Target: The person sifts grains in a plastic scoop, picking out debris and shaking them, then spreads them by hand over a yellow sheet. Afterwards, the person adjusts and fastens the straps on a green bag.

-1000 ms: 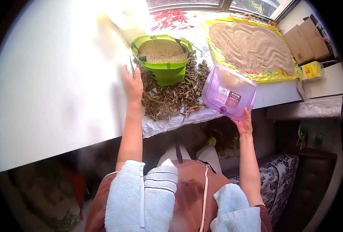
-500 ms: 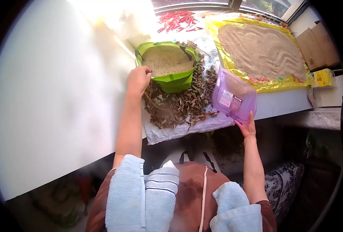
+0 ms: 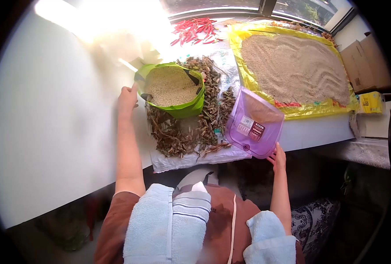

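Note:
A green bag [image 3: 184, 109] with dark handles stands open on the pile of dried brown pods, filled with pale grain [image 3: 169, 86]. At its left edge, my left hand [image 3: 127, 100] has curled fingers, which appear to pinch the rim; the fingertips are partly hidden. My right hand [image 3: 279, 158] grips the lower right edge of a translucent purple plastic scoop [image 3: 241, 112] bearing a printed label. This scoop is tilted over the right edge of the dried pods [image 3: 211, 90], beside the yellow sheet.
Sandy-brown grain [image 3: 292, 66] is spread over a yellow plastic sheet [image 3: 299, 113] on the right. Red chillies [image 3: 195, 31] lie by the window. Cardboard boxes [image 3: 365, 66] and a yellow packet [image 3: 371, 102] stand at the far right. A white surface [image 3: 67, 132] extends left.
My left hand has shifted left around the bag, and the bag has moved slightly left and nearer. The purple scoop stays in my right hand. The whole view has shifted a little.

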The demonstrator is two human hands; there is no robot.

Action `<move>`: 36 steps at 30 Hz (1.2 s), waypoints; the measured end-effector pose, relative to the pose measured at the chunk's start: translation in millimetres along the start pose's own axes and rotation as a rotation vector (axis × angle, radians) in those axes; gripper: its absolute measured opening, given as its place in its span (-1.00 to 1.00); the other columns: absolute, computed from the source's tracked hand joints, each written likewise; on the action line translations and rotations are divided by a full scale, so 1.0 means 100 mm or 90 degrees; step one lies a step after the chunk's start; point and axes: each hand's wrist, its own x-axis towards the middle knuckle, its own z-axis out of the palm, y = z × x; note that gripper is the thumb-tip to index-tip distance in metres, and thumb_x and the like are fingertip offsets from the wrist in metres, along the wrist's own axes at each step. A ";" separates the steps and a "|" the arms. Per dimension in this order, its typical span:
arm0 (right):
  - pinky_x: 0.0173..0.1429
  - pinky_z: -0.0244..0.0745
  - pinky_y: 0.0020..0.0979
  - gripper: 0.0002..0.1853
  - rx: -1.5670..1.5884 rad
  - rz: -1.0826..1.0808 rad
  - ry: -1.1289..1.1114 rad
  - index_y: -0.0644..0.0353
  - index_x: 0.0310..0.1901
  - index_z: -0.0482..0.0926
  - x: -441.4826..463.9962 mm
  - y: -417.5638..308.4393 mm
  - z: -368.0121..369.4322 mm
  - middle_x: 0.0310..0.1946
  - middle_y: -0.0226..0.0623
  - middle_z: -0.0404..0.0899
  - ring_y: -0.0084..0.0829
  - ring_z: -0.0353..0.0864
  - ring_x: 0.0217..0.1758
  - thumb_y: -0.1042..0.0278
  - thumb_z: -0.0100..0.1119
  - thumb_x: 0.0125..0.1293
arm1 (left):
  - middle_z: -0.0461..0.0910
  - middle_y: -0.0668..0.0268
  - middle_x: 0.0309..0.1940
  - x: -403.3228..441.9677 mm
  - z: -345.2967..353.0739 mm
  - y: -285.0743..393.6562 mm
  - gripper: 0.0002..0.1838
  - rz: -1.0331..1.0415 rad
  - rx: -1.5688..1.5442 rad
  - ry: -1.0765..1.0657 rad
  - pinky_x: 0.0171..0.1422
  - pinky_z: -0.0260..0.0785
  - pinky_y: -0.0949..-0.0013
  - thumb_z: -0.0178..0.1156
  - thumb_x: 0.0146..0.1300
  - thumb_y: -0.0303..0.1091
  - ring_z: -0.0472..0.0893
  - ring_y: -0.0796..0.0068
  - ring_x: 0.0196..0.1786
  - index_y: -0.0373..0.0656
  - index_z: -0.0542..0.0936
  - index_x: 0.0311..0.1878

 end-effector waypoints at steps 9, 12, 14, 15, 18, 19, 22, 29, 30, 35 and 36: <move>-0.18 0.48 -0.27 -0.51 -0.593 -0.494 -0.116 0.12 -0.22 0.56 -1.12 -1.49 2.14 -0.46 -0.17 0.62 -0.24 0.64 -0.34 -0.23 0.05 0.27 | 0.56 0.12 -0.60 0.46 0.11 0.01 -0.49 0.089 0.125 -0.122 -0.36 0.45 0.28 -0.06 0.26 0.01 0.58 0.31 -0.57 -0.34 0.56 -0.35; -0.06 0.44 -0.13 -0.33 -0.640 -0.457 -0.082 0.12 -0.21 0.55 -0.78 -1.59 2.78 -0.38 -0.10 0.64 -0.06 0.62 -0.19 -0.45 -0.04 0.17 | 0.56 0.10 -0.61 0.51 0.15 0.02 -0.47 0.126 0.171 -0.129 -0.29 0.43 0.25 -0.06 0.24 0.02 0.58 0.27 -0.58 -0.35 0.56 -0.44; -0.04 0.44 -0.17 -0.32 -0.660 -0.409 -0.109 0.16 -0.21 0.56 -0.72 -1.63 3.00 -0.38 -0.09 0.63 -0.07 0.63 -0.17 -0.44 -0.02 0.16 | 0.56 0.05 -0.59 0.46 0.15 0.10 -0.47 0.105 0.150 -0.142 -0.29 0.39 0.23 -0.06 0.23 0.02 0.59 0.20 -0.52 -0.36 0.56 -0.44; -0.04 0.45 -0.18 -0.36 -0.660 -0.370 -0.163 0.19 -0.25 0.58 -0.72 -1.69 3.07 -0.37 -0.09 0.64 -0.09 0.63 -0.17 -0.37 0.00 0.19 | 0.55 0.02 -0.58 0.47 0.16 0.07 -0.46 0.099 0.120 -0.140 -0.28 0.38 0.22 -0.06 0.23 0.02 0.59 0.18 -0.48 -0.37 0.55 -0.44; -0.05 0.46 -0.15 -0.48 -0.723 -0.443 -0.101 0.19 -0.32 0.60 -0.71 -1.65 3.22 -0.36 -0.09 0.64 -0.08 0.63 -0.16 -0.19 -0.04 0.25 | 0.54 -0.02 -0.54 0.59 0.27 -0.15 -0.45 0.117 0.052 -0.098 -0.25 0.35 0.21 -0.07 0.23 0.03 0.59 0.15 -0.40 -0.40 0.55 -0.39; -0.05 0.46 -0.13 -0.50 -0.787 -0.464 -0.059 0.19 -0.32 0.60 -0.76 -1.67 3.27 -0.36 -0.08 0.64 -0.07 0.62 -0.16 -0.15 -0.06 0.27 | 0.52 -0.03 -0.53 0.57 0.27 -0.16 -0.46 0.120 0.042 -0.096 -0.25 0.34 0.20 -0.06 0.23 0.02 0.57 0.16 -0.41 -0.40 0.54 -0.39; -0.07 0.46 -0.08 -0.54 -0.853 -0.490 -0.039 0.18 -0.30 0.61 -0.71 -1.65 3.35 -0.36 -0.05 0.63 -0.04 0.62 -0.17 -0.07 -0.11 0.30 | 0.49 0.01 -0.54 0.52 0.25 -0.20 -0.50 0.138 0.002 -0.107 -0.27 0.31 0.22 -0.01 0.25 -0.02 0.51 0.24 -0.44 -0.40 0.53 -0.38; -0.27 0.36 -0.24 -0.54 -0.539 -0.461 -0.173 0.27 -0.25 0.56 -0.50 -1.54 3.27 -0.56 -0.08 0.49 -0.22 0.50 -0.44 -0.04 -0.07 0.39 | 0.42 0.51 -0.60 0.21 0.34 -0.05 -0.72 0.125 -0.415 -0.186 -0.43 0.16 0.54 0.07 0.33 -0.25 0.33 0.74 -0.51 -0.26 0.58 -0.37; -0.28 0.36 -0.25 -0.53 -0.512 -0.469 -0.194 0.25 -0.24 0.57 -0.55 -1.56 3.29 -0.58 -0.10 0.47 -0.20 0.47 -0.46 -0.07 -0.09 0.39 | 0.40 0.56 -0.59 0.13 0.29 0.04 -0.75 0.138 -0.442 -0.202 -0.44 0.14 0.59 0.06 0.34 -0.28 0.32 0.79 -0.51 -0.24 0.59 -0.35; -0.36 0.28 -0.39 -0.56 -0.237 -0.411 -0.295 0.33 -0.25 0.53 -0.58 -1.74 3.07 -0.64 -0.31 0.31 -0.51 0.30 -0.50 0.00 -0.03 0.41 | 0.42 0.55 -0.56 -0.12 0.03 0.45 -0.77 0.187 -0.457 -0.213 -0.45 0.14 0.61 0.05 0.35 -0.31 0.32 0.78 -0.52 -0.27 0.58 -0.31; -0.39 0.24 -0.44 -0.56 -0.253 -0.430 -0.299 0.37 -0.27 0.52 -0.57 -1.83 3.05 -0.64 -0.43 0.30 -0.61 0.26 -0.49 0.03 -0.01 0.41 | 0.43 0.54 -0.56 -0.15 0.00 0.53 -0.76 0.208 -0.457 -0.217 -0.46 0.14 0.61 0.05 0.35 -0.31 0.33 0.78 -0.52 -0.28 0.59 -0.30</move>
